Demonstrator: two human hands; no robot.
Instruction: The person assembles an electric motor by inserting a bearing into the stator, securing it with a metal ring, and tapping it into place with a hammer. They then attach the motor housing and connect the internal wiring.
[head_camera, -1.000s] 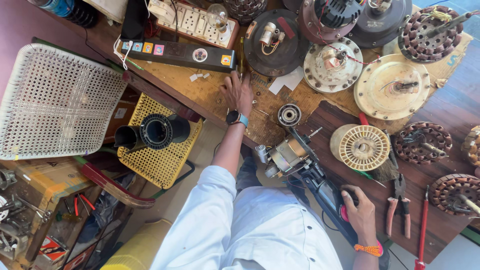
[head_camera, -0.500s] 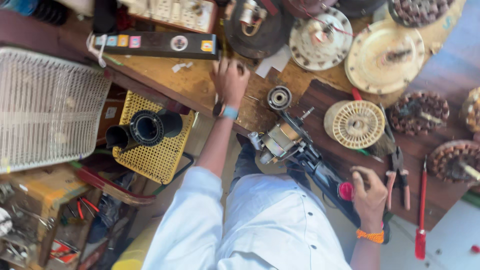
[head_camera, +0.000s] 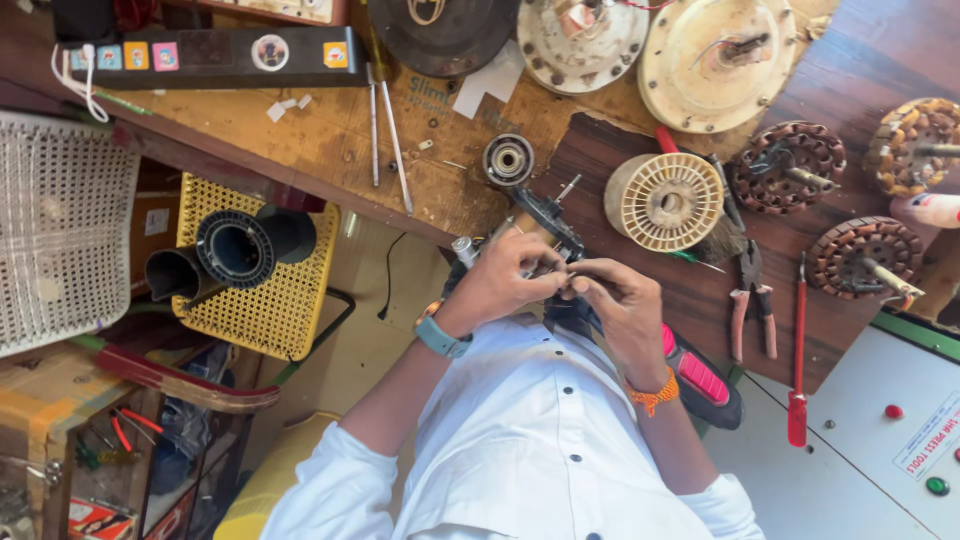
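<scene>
My left hand (head_camera: 497, 278), with a teal wristwatch, and my right hand (head_camera: 617, 300), with an orange thread on the wrist, meet over a power tool (head_camera: 700, 377) that has a black body and a pink-red grip. It lies at the near edge of the wooden bench. The left hand's fingers are wrapped around its metal front end (head_camera: 551, 217). My right hand's fingertips pinch the same front part, touching the left hand's fingers. What sits between the fingertips is hidden.
On the bench lie a steel bearing (head_camera: 508, 160), a cream ribbed wheel (head_camera: 665, 200), copper-wound stators (head_camera: 790, 165), pliers (head_camera: 750, 302), a red screwdriver (head_camera: 797, 350) and a black power strip (head_camera: 210, 55). A yellow crate (head_camera: 290, 310) with black pipes (head_camera: 235, 248) and a white basket (head_camera: 60, 240) stand at left.
My left hand came back from the far bench top to the tool. My right hand slid from the tool's grip up to its front end. The view moved closer.
</scene>
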